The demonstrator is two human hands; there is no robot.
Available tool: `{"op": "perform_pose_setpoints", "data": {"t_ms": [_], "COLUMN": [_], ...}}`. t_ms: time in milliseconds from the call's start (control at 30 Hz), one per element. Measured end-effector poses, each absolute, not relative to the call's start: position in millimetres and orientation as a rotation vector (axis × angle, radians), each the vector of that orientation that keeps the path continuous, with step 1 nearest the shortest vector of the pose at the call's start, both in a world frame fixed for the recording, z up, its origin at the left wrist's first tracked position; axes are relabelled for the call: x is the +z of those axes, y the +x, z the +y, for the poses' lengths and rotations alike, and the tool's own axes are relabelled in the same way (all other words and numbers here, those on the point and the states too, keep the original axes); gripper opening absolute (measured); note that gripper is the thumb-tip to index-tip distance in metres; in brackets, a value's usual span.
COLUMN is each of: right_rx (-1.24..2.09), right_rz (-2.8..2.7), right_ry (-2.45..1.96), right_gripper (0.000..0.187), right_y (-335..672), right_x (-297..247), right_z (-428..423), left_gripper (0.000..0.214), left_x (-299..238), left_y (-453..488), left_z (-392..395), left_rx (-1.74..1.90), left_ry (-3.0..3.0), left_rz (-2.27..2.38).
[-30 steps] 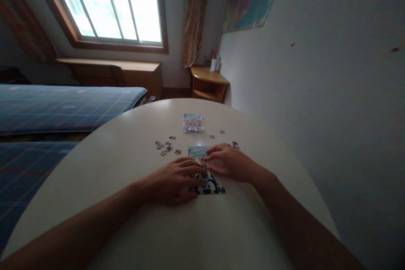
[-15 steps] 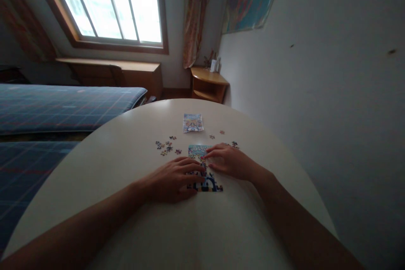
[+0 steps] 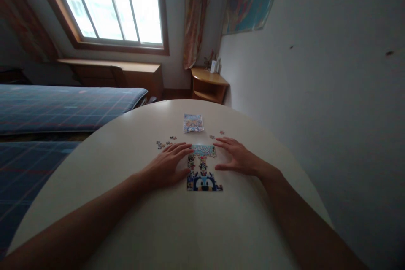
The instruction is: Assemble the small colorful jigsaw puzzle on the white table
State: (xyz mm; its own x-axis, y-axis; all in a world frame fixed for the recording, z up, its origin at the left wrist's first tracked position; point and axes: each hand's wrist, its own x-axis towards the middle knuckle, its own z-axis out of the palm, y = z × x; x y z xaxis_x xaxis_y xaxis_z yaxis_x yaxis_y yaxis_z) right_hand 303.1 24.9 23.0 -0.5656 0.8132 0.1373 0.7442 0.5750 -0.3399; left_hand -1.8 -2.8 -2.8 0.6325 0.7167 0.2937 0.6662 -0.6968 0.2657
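A partly joined jigsaw puzzle (image 3: 205,183) lies flat on the white table, with a blue cartoon dog face along its near edge and a pale blue strip at its far edge. White table shows through gaps on its right side and in its middle. My left hand (image 3: 169,162) rests along the puzzle's left edge, fingers stretched out and thumb apart. On the other side, my right hand (image 3: 236,156) is spread with its fingertips at the upper right corner. Neither hand holds a piece that I can see.
Loose puzzle pieces (image 3: 160,145) lie left of the puzzle, partly behind my left hand. A few more pieces (image 3: 212,137) sit beyond my right fingers. A printed picture sheet (image 3: 193,123) lies farther back on the round table (image 3: 136,130). A wall (image 3: 303,105) stands to the right.
Both hands have moved apart from over the puzzle to its two sides. My left hand went forward and left, my right hand slightly right. More of the puzzle now shows.
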Motion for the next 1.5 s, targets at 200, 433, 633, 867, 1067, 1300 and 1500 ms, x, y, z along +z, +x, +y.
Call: {"op": "perform_pose_setpoints", "data": {"t_ms": [200, 433, 633, 867, 1067, 1300, 1500], "right_rx": [0.314, 0.150, 0.053, -0.001, 0.038, 0.052, 0.045], "right_rz": [-2.545, -2.335, -2.255, -2.141, -2.136, -2.127, -2.132], "right_ry": [-1.307, -1.513, -1.648, -1.756, -1.763, -1.753, -1.761], "right_gripper": [0.063, 0.052, 0.056, 0.055, 0.054, 0.053, 0.053], "right_y": [302.6, 316.6, 319.4, 319.3, 318.2, 315.9, 317.2], "right_x": [15.5, 0.6, -8.4, -13.5, -12.1, -10.0, -10.9], "right_z": [26.7, 42.4, 49.4, 52.9, 52.6, 51.1, 51.5], "left_gripper": [0.051, 0.042, 0.046, 0.046, 0.047, 0.047, 0.046], "left_x": [-3.5, -5.5, -9.4, -9.6, -14.1, -16.1, -15.1], "left_y": [-0.5, -5.2, -12.6, -10.4, -12.3, -13.4, -12.8], "left_z": [-3.8, 4.0, 14.6, 13.2, 15.2, 16.2, 15.6], "left_rx": [0.512, 0.612, 0.612, 0.595, 0.610, 0.591, 0.595], "left_ry": [2.695, 2.599, 2.445, 2.396, 2.415, 2.422, 2.423], "left_rz": [1.218, 1.463, 1.866, 1.864, 1.838, 1.824, 1.825]}}
